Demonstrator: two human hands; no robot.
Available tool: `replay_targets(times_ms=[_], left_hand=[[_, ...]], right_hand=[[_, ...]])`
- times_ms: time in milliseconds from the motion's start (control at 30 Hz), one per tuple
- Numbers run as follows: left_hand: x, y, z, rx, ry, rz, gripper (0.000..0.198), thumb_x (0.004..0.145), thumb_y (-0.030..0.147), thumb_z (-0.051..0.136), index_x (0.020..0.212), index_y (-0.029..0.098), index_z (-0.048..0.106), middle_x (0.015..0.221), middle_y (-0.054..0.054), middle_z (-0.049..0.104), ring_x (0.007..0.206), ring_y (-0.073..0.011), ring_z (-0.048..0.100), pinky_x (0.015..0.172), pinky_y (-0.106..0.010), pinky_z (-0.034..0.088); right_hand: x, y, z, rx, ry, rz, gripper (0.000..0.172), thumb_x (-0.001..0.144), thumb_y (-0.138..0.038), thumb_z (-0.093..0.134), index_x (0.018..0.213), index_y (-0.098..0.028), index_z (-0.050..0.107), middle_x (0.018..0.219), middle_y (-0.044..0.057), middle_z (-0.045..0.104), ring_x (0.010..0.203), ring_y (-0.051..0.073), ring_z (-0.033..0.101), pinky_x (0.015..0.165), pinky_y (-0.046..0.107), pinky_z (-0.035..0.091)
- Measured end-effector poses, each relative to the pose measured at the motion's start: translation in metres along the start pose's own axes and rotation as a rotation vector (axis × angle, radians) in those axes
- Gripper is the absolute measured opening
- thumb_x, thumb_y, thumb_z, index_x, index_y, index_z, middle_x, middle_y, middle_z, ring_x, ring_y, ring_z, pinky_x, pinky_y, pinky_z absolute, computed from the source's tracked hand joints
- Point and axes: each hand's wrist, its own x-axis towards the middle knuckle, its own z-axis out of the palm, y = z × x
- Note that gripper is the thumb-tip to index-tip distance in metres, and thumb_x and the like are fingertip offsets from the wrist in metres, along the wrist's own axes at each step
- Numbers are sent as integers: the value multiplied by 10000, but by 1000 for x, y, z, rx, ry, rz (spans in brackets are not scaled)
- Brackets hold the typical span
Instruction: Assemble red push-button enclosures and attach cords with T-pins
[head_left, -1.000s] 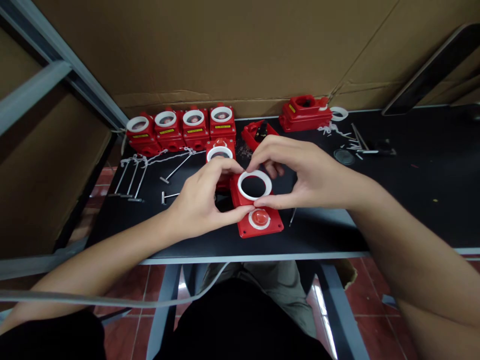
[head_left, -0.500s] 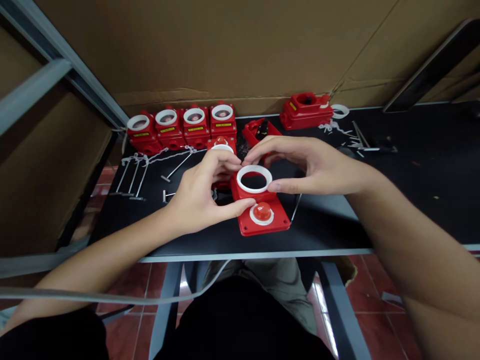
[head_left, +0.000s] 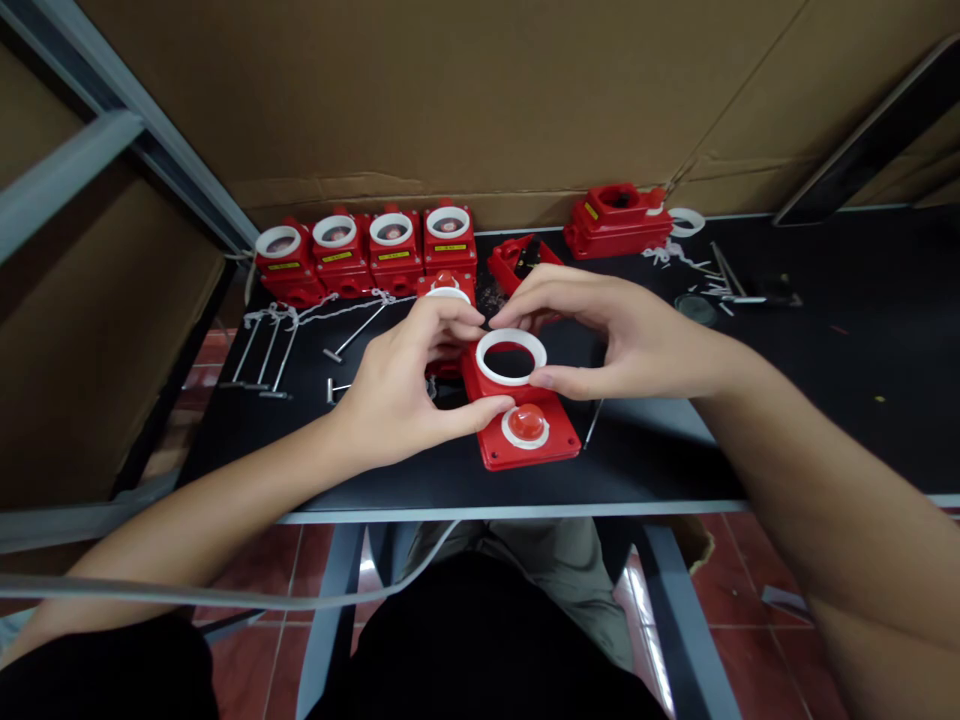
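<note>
Between my hands is a red cover plate (head_left: pixel 541 450) with a red dome (head_left: pixel 526 422) near its front edge. A white ring (head_left: pixel 484 370) sits around the round opening behind the dome. My left hand (head_left: pixel 420 385) grips the cover's left side, thumb on top beside the dome and fingers curled behind. My right hand (head_left: pixel 600 330) closes on the ring, its thumb at the front right rim and its fingertips at the back. Just behind my left fingers, another red unit with a white ring (head_left: pixel 448 294) is partly hidden.
Several red boxes with white rings (head_left: pixel 390 230) line the back left. Small metal hammers (head_left: pixel 281 360) on cords lie before them. An open red housing (head_left: pixel 510 262) stands behind my hands. Farther right are another red box (head_left: pixel 619 232), a loose white ring (head_left: pixel 686 222) and white scraps.
My right thumb has slid slightly left along the ring's front rim. The view has shifted a little; both hands stay on the cover and ring.
</note>
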Motion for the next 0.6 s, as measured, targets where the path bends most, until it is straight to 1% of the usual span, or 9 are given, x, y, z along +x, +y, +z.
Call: replay_targets(times_ms=[133,267,333,467,600], left_hand=[[1,1,-1,3,-11,23,649,876,406,1070,1328,244,633,1249,-65,848,1154,-233,879,1004,-342,775],[1,0,-1,-34,1,38,653,866,369,1087,1316,246,630,1254,-50,839,1163,-211,872,1019,-307,762],[1,0,-1,-46,6,31,659,856,350,1093,1311,247,627,1261,-47,833,1172,-206,868,1029,-300,758],[-1,1,0,-54,11,-5,661,852,377,1090,1302,251,624,1276,-56,835,1187,-221,865,1056,-332,757],[-2,3,1,-43,5,-15,646,869,422,1072,1311,254,633,1264,-58,828,1168,-227,868,1054,-346,762]], right_hand=[[0,-1,0,1,1,5,455,948,-454,990,1365,-314,871,1246,78,824,1081,250,766,983,409,706],[1,-2,-1,110,-31,-13,476,958,-425,996,1404,-330,860,1402,86,834,1275,277,793,1110,429,693],[0,-2,-1,145,-39,10,476,962,-411,995,1413,-342,859,1420,80,842,1309,280,792,1148,439,686],[-1,-1,0,172,-22,52,488,933,-417,1020,1392,-336,874,1353,62,854,1220,257,807,1117,416,700],[-1,0,3,155,2,71,543,882,-485,1058,1373,-338,879,1248,49,833,1111,245,796,1042,406,705]])
